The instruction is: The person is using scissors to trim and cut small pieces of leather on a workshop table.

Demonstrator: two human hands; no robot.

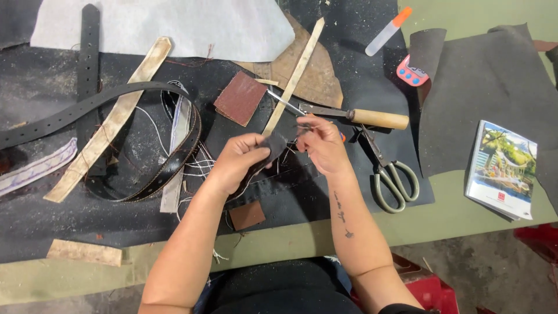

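Observation:
My left hand [241, 160] pinches a small dark leather piece [275, 145] just above the black work mat [52, 221]. My right hand [321, 145] is just to its right, fingers curled and pinched together close to the piece's edge. A small orange-tipped thing [343, 138] peeks out from behind that hand; what it is cannot be made out. Right behind my right hand lies a knife with a wooden handle [378, 119], its blade pointing left.
Scissors [390, 174] lie right of my hands. A coiled black belt [145, 174], tan strips [110, 125], a brown leather square [240, 97] and a small brown patch [247, 215] lie on the mat. A white tube [386, 32], pink timer [411, 72], dark leather sheet [482, 87] and booklet [503, 168] are at right.

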